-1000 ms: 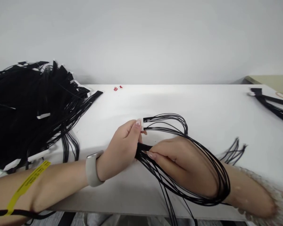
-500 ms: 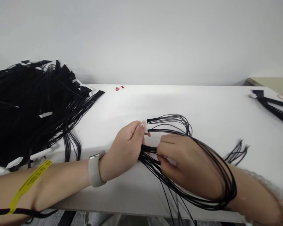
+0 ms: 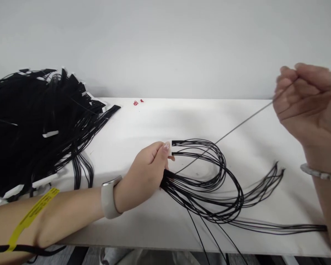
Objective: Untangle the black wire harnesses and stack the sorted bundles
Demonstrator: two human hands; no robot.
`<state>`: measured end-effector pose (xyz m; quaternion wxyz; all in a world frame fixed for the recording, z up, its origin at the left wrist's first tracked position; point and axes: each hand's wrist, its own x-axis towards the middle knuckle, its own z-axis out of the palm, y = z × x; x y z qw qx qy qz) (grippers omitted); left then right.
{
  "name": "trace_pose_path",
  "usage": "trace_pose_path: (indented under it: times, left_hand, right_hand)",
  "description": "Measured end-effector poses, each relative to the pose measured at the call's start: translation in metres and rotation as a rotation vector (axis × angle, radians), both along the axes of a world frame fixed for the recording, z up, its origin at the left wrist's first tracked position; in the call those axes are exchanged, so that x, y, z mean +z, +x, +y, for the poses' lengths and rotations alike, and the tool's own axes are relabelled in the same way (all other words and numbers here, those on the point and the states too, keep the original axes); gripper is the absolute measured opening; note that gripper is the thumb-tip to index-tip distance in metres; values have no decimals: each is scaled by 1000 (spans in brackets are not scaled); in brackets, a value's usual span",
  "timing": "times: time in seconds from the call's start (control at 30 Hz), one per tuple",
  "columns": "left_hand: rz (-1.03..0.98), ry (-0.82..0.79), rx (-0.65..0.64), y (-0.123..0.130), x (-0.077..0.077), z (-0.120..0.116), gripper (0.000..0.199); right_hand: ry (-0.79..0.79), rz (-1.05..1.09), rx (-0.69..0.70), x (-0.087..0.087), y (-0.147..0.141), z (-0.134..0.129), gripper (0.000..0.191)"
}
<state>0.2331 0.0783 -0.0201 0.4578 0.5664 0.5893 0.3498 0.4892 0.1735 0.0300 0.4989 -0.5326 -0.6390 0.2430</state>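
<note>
A looped bundle of thin black wires (image 3: 206, 184) lies over the front of the white table. Wrapped round its left end is my left hand (image 3: 147, 176), with the thumb on a white connector (image 3: 169, 147) where the wires start. Raised at the far right, my right hand (image 3: 306, 92) pinches the end of one dark wire (image 3: 242, 123). That wire runs straight and taut down to the bundle near my left hand. Several wires hang over the front edge, and others stretch right toward my right forearm. Part of the connector is hidden by my thumb.
A large heap of black cables (image 3: 30, 129) with white connectors covers the table's left side. Small red pieces (image 3: 136, 103) lie near the back edge. A yellow label (image 3: 33, 217) on a black cord crosses my left forearm. The white table (image 3: 132, 228) meets a pale wall behind.
My right hand has left the loops and swung up to the right, drawing a single wire out taut. The loops have settled on the table. My left hand keeps its hold.
</note>
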Motion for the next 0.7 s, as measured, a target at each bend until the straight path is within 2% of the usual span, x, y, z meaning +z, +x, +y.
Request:
trace_pose_path:
  times: [0.1, 0.17, 0.23, 0.3, 0.37, 0.43, 0.7]
  left_hand:
    - [41, 44, -15, 1, 1, 0, 39]
    - [48, 37, -19, 1, 0, -1, 39]
    - [41, 25, -23, 1, 0, -2, 38]
    - [37, 26, -28, 1, -1, -3, 37]
    - [40, 35, -33, 1, 0, -4, 36]
    - [51, 33, -45, 1, 0, -5, 36]
    - [164, 56, -133, 3, 3, -7, 34]
  right_hand:
    - [-223, 378, -53, 2, -18, -9, 36]
    - [-215, 232, 40, -1, -35, -23, 36]
    - [-172, -88, 229, -8, -52, -40, 19]
    - [-66, -382, 359, -16, -66, -54, 8]
    - [54, -540, 405, -24, -75, -63, 10]
    - [108, -579, 421, -29, -78, -66, 10]
    - [115, -544, 472, -34, -82, -72, 16]
